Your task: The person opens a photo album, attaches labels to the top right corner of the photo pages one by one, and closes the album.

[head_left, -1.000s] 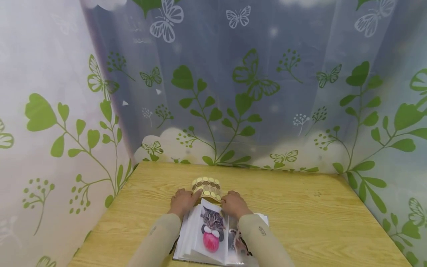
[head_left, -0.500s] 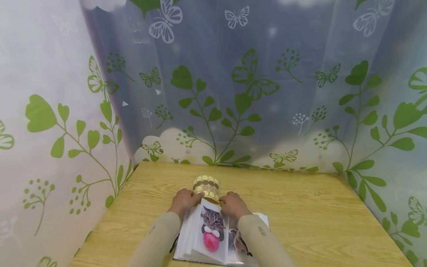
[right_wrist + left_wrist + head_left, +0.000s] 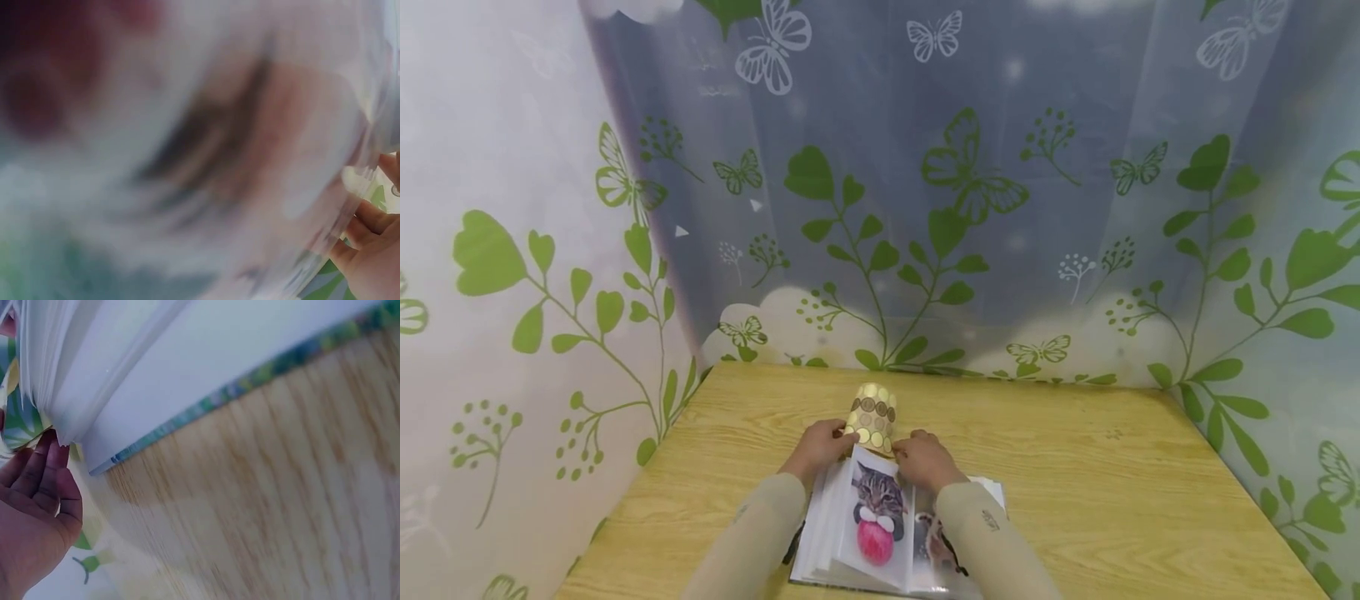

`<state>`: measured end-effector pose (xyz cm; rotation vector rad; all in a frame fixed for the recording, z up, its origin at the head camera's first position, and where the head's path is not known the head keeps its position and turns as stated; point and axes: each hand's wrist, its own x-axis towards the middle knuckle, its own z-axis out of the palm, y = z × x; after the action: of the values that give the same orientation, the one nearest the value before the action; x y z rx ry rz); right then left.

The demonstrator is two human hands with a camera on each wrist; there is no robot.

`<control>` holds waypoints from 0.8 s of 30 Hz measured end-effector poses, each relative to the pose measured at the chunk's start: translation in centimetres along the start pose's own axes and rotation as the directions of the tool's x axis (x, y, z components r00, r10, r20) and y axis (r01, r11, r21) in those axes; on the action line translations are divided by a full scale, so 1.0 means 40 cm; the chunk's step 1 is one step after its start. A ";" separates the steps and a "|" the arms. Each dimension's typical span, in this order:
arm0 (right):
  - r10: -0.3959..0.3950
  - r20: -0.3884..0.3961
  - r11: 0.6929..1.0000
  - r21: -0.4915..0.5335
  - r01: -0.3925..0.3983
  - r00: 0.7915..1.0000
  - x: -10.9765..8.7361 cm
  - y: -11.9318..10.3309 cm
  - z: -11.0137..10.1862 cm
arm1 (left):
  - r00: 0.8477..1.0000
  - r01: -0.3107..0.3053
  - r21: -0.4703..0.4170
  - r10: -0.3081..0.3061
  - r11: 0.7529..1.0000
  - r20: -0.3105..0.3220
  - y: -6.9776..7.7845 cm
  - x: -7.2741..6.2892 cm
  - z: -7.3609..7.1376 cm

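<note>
- Nearest us, pale sleeves (image 3: 748,533) reach forward, crossing the sides of an open album (image 3: 820,542).
- We see its white leaves fanned upward, with a glossy cat photo (image 3: 876,546) on one; the left-wrist view adds a mottled green cover edge (image 3: 231,390) that the head view hides, while the right-wrist view gives us mostly a blurred, shiny page.
- By the album's far end, the left hand (image 3: 817,450) and right hand (image 3: 927,460) turn inward, fingers bent; each grip pinches a lower corner of the dotted sheet (image 3: 868,421).
- That thin sheet bows between them, just past the album, patterned with rows of yellow and brown discs.
- Around it we find a yellow, wood-grained tabletop (image 3: 1112,483).
- Farthest, a creased backdrop (image 3: 880,250) carries green leaves and butterflies.
</note>
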<state>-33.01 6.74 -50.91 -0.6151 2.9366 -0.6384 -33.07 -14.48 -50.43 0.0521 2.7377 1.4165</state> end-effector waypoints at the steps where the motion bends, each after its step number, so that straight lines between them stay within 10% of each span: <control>1: 0.001 -0.003 1.000 -0.001 -0.001 1.000 0.000 0.000 -0.001 | 1.000 -0.004 -0.010 0.004 1.000 -0.004 0.001 0.001 -0.001; 13: 0.064 -0.153 0.987 0.158 -0.039 0.986 0.004 0.007 -0.034 | 0.995 -0.090 -0.051 0.088 0.995 -0.041 0.041 0.004 -0.029; 24: 0.231 -0.212 0.870 0.482 -0.104 0.950 -0.017 0.024 -0.100 | 0.988 -0.154 -0.029 0.154 0.988 -0.019 0.095 -0.004 -0.031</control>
<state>-33.36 9.36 -47.66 -0.2298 2.8379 -1.4420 -33.00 -13.31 -46.59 0.2569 2.7786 1.5013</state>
